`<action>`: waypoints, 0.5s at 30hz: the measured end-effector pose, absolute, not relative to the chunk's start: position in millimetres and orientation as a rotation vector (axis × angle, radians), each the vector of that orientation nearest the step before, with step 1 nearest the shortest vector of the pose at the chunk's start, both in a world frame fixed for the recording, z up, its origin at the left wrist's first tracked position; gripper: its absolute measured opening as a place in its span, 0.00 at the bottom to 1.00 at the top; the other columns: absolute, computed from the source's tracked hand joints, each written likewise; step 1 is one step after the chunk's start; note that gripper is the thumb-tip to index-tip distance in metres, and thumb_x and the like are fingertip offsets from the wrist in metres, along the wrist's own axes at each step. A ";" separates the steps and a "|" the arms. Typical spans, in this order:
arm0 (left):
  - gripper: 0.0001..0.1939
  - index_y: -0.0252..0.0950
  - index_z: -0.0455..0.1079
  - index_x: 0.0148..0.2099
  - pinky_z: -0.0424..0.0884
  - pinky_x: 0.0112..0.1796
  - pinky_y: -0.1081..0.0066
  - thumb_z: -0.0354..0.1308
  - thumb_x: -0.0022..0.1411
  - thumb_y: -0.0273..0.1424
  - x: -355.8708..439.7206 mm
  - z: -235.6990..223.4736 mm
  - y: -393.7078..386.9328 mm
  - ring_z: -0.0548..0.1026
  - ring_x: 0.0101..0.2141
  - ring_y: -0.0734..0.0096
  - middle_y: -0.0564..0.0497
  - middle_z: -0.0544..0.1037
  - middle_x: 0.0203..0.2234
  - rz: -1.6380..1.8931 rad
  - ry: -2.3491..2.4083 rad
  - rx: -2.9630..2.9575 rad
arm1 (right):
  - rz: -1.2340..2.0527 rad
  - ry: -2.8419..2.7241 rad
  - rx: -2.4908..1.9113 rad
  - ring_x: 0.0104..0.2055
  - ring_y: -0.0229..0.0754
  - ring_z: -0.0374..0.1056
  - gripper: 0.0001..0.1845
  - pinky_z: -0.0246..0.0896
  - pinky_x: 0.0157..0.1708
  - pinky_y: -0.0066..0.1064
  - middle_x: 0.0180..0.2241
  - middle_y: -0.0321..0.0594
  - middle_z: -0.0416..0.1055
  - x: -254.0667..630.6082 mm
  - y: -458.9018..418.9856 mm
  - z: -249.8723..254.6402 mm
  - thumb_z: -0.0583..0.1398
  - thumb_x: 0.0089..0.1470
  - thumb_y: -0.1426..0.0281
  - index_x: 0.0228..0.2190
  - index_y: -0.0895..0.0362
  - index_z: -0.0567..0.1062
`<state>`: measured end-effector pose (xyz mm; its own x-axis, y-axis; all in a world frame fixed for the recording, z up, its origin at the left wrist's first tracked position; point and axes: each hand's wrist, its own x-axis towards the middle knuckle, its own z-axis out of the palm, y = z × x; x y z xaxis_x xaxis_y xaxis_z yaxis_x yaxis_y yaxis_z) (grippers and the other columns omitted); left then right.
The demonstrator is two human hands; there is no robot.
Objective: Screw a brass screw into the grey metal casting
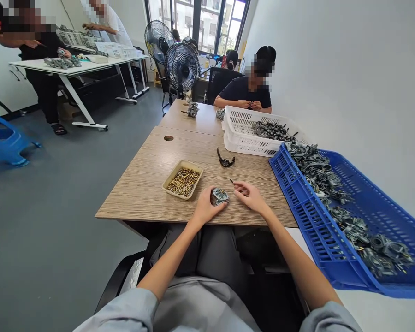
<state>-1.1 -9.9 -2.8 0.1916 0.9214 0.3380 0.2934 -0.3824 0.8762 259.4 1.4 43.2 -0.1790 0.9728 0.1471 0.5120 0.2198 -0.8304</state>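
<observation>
The left hand (204,206) grips a small grey cast-metal part (220,196) on the near edge of the wooden worktop (148,180); it looks rigid and weighty, best gripped around its body. The right hand (251,195) pinches a tiny dark pin (231,181). A tan tray of brass screws (183,180) sits left, a blue crate (366,203) right.

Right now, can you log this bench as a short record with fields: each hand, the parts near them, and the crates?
left hand: holds a small metal part on the wooden table
right hand: pinches a small dark pin beside the part
tray: tan, holds brass pieces, left of the part
watch: lies on the table behind the hands
blue crate: metal parts inside, at right
white crate: more parts, behind the blue one
</observation>
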 end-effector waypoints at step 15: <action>0.33 0.40 0.70 0.68 0.72 0.64 0.48 0.72 0.64 0.37 -0.2 -8.4 -9.2 0.77 0.60 0.46 0.40 0.79 0.59 1.182 1.209 1.889 | 0.586 -1.595 -1.499 0.38 0.50 0.72 0.29 0.72 0.45 0.43 0.38 0.43 0.79 266.1 139.1 10.0 0.64 0.61 0.53 0.57 0.55 0.80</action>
